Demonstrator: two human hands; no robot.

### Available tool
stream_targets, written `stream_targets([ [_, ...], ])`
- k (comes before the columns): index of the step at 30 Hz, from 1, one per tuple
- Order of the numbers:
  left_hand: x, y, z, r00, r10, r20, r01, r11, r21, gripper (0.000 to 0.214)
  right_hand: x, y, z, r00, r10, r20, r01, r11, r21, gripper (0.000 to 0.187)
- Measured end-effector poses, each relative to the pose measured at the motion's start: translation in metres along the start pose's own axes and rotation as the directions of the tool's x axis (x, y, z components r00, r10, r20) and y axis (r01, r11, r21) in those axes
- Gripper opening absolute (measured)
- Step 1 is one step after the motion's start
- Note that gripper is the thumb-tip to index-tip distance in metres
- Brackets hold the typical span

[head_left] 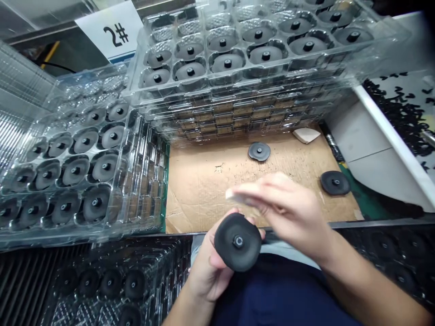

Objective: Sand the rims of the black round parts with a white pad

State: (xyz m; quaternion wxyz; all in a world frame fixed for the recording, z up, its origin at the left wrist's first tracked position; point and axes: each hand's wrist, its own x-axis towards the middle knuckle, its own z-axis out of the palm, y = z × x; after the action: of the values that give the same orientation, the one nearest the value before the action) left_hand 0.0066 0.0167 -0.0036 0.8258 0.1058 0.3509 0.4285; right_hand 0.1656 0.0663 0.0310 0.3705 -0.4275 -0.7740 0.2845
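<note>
My left hand (210, 267) is closed around a black rounded disc (237, 242). The disc's raised round hub with a hole faces up toward me. Just above it, my right hand (288, 210) is closed on a thin pad (234, 195) with a whitish end; motion blurs it, and fingers cover most of it. The pad and the disc look apart. On the cardboard sheet (193, 185) beyond my hands lies another black disc (259, 151), hub up. One more disc (335, 183) rests near the sheet's right edge.
Stacked clear plastic trays (217, 97) with black discs stand at the back. Another tray stack (117, 181) is at left, and a lower tray (102, 301) at front left. An off-white wedge (306, 134) lies near a white bin (390, 131) beside small black parts (397, 102). A "2#" sign (110, 29) hangs behind.
</note>
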Motion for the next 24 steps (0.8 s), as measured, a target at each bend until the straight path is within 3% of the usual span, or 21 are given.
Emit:
stream_targets([
  [3,-0.002,0.003,0.001,0.998,0.038,0.046,-0.033,0.995,-0.090,0.059,-0.019,0.030,0.014,0.977,0.213,-0.028,-0.214,0.976,-0.050,0.023],
  [7,-0.002,0.003,-0.006,0.998,0.058,-0.019,-0.060,0.991,-0.121,0.062,-0.053,0.052,0.043,0.967,0.236,0.100,-0.231,0.971,-0.054,0.021],
  [10,-0.001,0.003,-0.010,0.995,0.070,-0.069,-0.078,0.990,-0.117,0.062,-0.056,0.047,0.044,0.954,0.285,0.090,-0.282,0.959,-0.038,0.020],
  [13,0.000,0.002,-0.005,0.986,0.116,-0.122,-0.125,0.990,-0.066,0.064,-0.037,0.020,0.026,0.942,0.333,-0.036,-0.333,0.943,0.004,0.022],
  [15,-0.001,0.001,0.001,0.973,0.155,-0.169,-0.158,0.987,-0.006,0.067,-0.022,-0.004,0.014,0.955,0.258,-0.145,-0.250,0.966,0.068,0.024],
  [16,-0.001,0.001,0.004,0.968,0.167,-0.189,-0.166,0.986,0.020,0.066,-0.017,-0.016,0.010,0.976,0.154,-0.152,-0.142,0.986,0.088,0.025],
  [18,-0.002,0.001,0.008,0.962,0.174,-0.209,-0.167,0.985,0.050,0.061,-0.011,-0.033,0.006,0.997,-0.029,-0.077,0.037,0.993,0.110,0.026],
  [19,-0.002,0.001,0.009,0.963,0.174,-0.206,-0.168,0.985,0.050,0.059,-0.010,-0.037,0.005,0.998,-0.068,0.004,0.067,0.991,0.116,0.026],
  [22,-0.001,0.001,0.008,0.962,0.189,-0.195,-0.184,0.982,0.041,0.063,-0.008,-0.039,0.006,0.981,-0.003,0.195,-0.020,0.993,0.113,0.024],
  [24,0.001,0.000,0.008,0.969,0.164,-0.187,-0.158,0.986,0.044,0.066,-0.006,-0.037,0.009,0.992,0.023,0.127,-0.031,0.998,0.061,0.024],
])
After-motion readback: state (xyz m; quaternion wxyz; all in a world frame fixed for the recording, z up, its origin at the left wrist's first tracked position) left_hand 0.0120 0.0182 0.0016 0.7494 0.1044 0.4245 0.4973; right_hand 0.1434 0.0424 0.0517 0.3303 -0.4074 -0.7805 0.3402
